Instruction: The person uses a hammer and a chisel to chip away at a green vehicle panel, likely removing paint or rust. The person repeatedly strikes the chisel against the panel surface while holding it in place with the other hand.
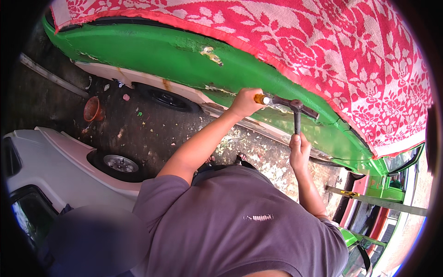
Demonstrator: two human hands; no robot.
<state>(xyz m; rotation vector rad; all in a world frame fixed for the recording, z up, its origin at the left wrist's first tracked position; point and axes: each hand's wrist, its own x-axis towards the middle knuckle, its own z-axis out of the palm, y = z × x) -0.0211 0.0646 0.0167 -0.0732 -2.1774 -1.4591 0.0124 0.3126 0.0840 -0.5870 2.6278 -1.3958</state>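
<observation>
My left hand (244,104) is closed around a tool with a translucent amber handle (260,99), its pale butt end facing right; the blade end is hidden, so I cannot tell its kind. In my right hand (300,148) is a hammer (296,106), gripped by its dark handle. One end of the hammer head is right at the butt of the amber handle; whether they touch I cannot tell. Both hands are against or just in front of a green car body panel (161,46), whose paint is chipped, with a peeled patch (211,55) and rusty, flaking lower edge.
A red and white floral cloth (323,55) covers the car's upper part. Behind me on the left stands a white vehicle (69,161). An orange bucket-like container (93,109) and scattered debris lie on the dark ground. A long metal bar (383,203) is at the right.
</observation>
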